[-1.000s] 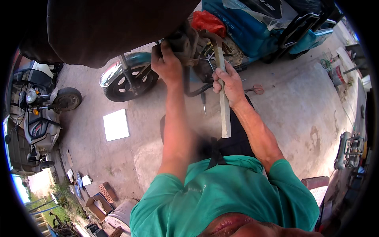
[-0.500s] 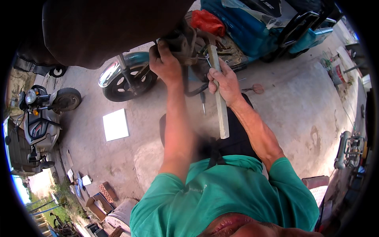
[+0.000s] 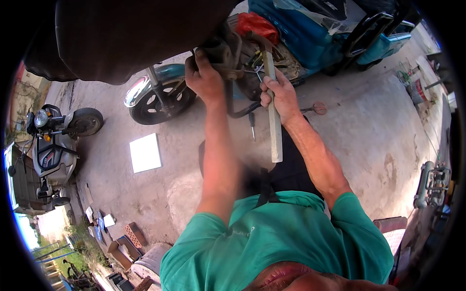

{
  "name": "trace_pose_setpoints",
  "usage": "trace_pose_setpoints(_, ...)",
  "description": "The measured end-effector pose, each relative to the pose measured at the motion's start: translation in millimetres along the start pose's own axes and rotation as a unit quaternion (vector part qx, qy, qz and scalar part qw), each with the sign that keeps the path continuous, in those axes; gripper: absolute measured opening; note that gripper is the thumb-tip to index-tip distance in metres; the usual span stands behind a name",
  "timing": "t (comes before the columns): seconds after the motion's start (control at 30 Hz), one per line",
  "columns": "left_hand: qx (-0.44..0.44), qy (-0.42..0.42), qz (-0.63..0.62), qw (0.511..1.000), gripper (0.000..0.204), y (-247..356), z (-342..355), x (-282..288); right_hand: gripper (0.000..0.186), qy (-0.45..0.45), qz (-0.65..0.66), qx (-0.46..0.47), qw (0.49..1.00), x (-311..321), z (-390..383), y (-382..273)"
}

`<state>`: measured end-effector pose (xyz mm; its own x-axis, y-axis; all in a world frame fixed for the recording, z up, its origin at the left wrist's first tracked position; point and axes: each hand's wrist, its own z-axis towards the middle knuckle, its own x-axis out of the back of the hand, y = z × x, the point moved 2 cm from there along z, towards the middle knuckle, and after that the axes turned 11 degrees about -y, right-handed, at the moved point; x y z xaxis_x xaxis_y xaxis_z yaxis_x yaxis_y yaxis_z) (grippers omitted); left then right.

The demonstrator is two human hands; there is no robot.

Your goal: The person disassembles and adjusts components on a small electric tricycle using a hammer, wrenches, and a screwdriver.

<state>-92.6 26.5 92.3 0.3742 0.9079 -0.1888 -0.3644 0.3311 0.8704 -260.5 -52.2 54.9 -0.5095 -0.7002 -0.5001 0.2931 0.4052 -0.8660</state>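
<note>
The right grip (image 3: 282, 99) is clamped on a hammer (image 3: 275, 138), thumb on one side of its pale wooden handle and fingers curled around the other. The handle runs through the fist at a slight tilt: its longer free stretch hangs below the grip, toward the person's lap, while the upper part rises past the thumb to the head, beside the vehicle's exposed frame (whether the head touches anything there, I cannot tell).

The left grip (image 3: 206, 82) is up against a dark metal part (image 3: 219, 54), thumb raised along its left edge; whether the fingers close on it is hidden.

A screwdriver (image 3: 252, 127) lies on the concrete floor (image 3: 359, 140) between the forearms, left of the handle. Scissors with reddish handles (image 3: 319, 108) lie just right of the right wrist, and a white square panel (image 3: 145, 153) lies farther left.
</note>
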Motion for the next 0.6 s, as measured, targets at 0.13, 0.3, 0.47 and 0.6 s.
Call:
trace_pose_setpoints(0.13, -0.015, 0.015, -0.009, 1.000, 0.040, 0.7, -2.7, -2.7, 0.059, -0.040, -0.074, -0.005, 0.996, -10.1, -14.8, -6.6)
trace_pose_setpoints(0.3, -0.014, -0.003, 0.003, 1.000, 0.041, -1.3, 0.7, 3.4, 0.059, -0.029, -0.033, -0.006, 0.999, 11.3, -12.4, -0.5)
trace_pose_setpoints(0.47, -0.020, -0.046, 0.039, 0.998, 0.049, -8.7, 5.6, 9.8, 0.052, 0.021, 0.013, -0.051, 0.998, 42.6, -43.9, 7.3)
trace_pose_setpoints(0.6, 0.000, -0.106, 0.030, 0.994, 0.050, -13.2, 8.5, 22.4, 0.049, 0.044, -0.027, -0.086, 0.995, 71.6, -82.5, 28.2)
